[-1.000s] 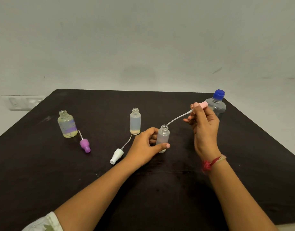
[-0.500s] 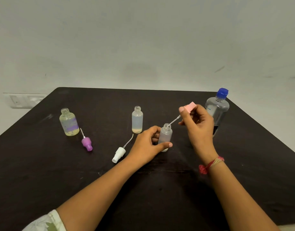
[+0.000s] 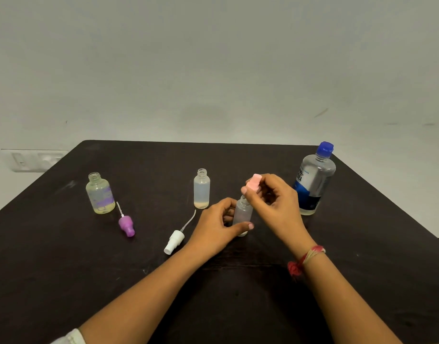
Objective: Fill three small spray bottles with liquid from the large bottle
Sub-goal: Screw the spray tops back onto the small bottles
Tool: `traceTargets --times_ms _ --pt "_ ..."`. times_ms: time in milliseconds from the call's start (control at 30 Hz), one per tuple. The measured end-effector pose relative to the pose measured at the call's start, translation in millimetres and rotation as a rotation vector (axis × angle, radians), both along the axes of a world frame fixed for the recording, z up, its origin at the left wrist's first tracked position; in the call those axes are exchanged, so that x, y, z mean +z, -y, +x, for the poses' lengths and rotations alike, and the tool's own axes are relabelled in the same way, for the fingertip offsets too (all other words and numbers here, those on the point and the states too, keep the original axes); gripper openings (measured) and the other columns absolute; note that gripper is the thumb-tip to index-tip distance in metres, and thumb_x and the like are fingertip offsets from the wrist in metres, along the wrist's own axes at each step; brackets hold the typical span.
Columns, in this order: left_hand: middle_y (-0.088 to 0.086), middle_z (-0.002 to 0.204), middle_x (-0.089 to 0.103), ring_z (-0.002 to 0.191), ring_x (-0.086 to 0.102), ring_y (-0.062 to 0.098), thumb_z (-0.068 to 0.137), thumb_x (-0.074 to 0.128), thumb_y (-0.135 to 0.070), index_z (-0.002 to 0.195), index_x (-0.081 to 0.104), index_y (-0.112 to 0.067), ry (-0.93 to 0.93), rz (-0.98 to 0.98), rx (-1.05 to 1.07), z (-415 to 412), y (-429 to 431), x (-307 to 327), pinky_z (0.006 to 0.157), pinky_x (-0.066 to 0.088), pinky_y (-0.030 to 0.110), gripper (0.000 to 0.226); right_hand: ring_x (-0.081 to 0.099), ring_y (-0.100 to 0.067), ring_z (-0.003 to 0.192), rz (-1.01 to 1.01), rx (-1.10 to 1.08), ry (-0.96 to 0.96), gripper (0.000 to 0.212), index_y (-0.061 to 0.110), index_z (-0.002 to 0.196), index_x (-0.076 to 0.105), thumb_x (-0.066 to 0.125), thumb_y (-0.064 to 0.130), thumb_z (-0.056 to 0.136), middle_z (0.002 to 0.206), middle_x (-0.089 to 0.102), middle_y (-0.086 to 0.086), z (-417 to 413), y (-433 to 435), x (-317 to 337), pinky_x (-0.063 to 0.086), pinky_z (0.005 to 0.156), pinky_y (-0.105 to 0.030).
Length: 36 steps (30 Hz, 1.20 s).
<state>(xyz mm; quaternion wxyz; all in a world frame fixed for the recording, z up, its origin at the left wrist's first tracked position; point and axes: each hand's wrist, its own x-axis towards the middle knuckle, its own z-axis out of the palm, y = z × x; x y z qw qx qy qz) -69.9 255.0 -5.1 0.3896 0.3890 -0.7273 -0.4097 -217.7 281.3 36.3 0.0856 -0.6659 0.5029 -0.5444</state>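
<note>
The left hand (image 3: 213, 227) has its fingers (image 3: 227, 207) and thumb curled round one small bottle (image 3: 242, 216), which stands on the table (image 3: 64, 269). This bottle is round, cloudy plastic. Right above its open mouth, the right hand (image 3: 275, 204) pinches a pink spray top (image 3: 253, 182) in its fingertips (image 3: 245, 191). The pink top is blocky. I cannot tell if its tube is inside the bottle.

There are three small bottles. The second bottle (image 3: 201, 188) stands just past the left fingers, with a little pale liquid at the bottom. The third bottle (image 3: 100, 196) stands well off to the left. It is fatter, with a purple band and a little yellowish liquid. Both are open.

There are three spray tops. A white spray top (image 3: 175, 242) with a thin tube lies just left of the left hand. A purple spray top (image 3: 126, 225) lies beside the third bottle.

One large bottle (image 3: 313, 180) stands just right of the right hand. It is clear, with a blue cap and a blue label. The table is dark and dull.
</note>
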Motion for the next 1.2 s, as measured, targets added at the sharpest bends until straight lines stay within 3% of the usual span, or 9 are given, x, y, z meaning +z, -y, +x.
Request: traceTargets --times_ms 200,633,800,1067,1133,1200 --pt "-0.008 0.103 0.070 0.097 0.066 0.003 0.075 0.078 -0.025 0.111 0.061 -0.026 -0.019 0.002 0.003 -0.7 1.5 -4.2 0.089 0.055 0.035 0.040 0.055 -0.009 0.076 0.051 0.009 -0.173 0.015 0.019 0.086 0.062 0.072 0.029 0.081 0.080 0.056 0.008 0.3 -0.5 -4.2 0.044 0.063 -0.013" --pt "-0.011 0.104 0.069 0.099 0.063 -0.001 0.074 0.078 -0.027 0.115 0.061 -0.029 -0.004 -0.029 0.006 -0.4 0.3 -3.0 0.090 0.053 0.030 0.045 0.055 -0.004 0.067 0.178 -0.029 -0.011 0.030 0.016 0.074 0.057 0.079 0.037 0.072 0.068 0.057 0.007 1.6 0.6 -4.8 0.044 0.058 -0.012" --pt "-0.011 0.100 0.070 0.095 0.065 -0.001 0.073 0.080 -0.026 0.105 0.060 -0.036 -0.016 -0.016 0.014 1.0 -0.7 -2.3 0.088 0.055 0.030 0.039 0.053 -0.001 0.062 0.201 0.032 0.081 0.024 0.020 0.071 0.056 0.077 0.031 0.076 0.065 0.055 0.008 5.7 -2.0 -2.8 0.043 0.057 -0.013" --pt "-0.012 0.096 0.070 0.093 0.064 0.002 0.072 0.078 -0.028 0.102 0.063 -0.032 0.005 -0.034 0.022 0.9 -0.3 -2.9 0.086 0.054 0.031 0.034 0.052 -0.006 0.062 0.223 -0.049 0.023 0.037 0.018 0.067 0.054 0.082 0.041 0.065 0.064 0.055 0.004 3.1 0.5 -6.1 0.044 0.056 -0.015" --pt "-0.012 0.092 0.069 0.090 0.065 0.003 0.072 0.078 -0.025 0.095 0.063 -0.033 -0.001 -0.041 0.023 1.6 -0.7 -2.1 0.085 0.054 0.034 0.029 0.054 -0.007 0.068 0.248 -0.063 -0.002 0.039 0.022 0.073 0.056 0.083 0.047 0.061 0.071 0.058 0.005 2.8 0.4 -6.0 0.045 0.058 -0.016" --pt "-0.012 0.092 0.070 0.091 0.066 0.004 0.072 0.078 -0.023 0.090 0.063 -0.033 -0.015 -0.029 0.008 2.2 -1.0 -1.5 0.085 0.055 0.034 0.026 0.057 -0.002 0.082 0.327 0.014 0.028 0.045 0.034 0.094 0.057 0.083 0.048 0.060 0.091 0.061 0.012 2.3 -1.4 -2.9 0.048 0.068 -0.014"
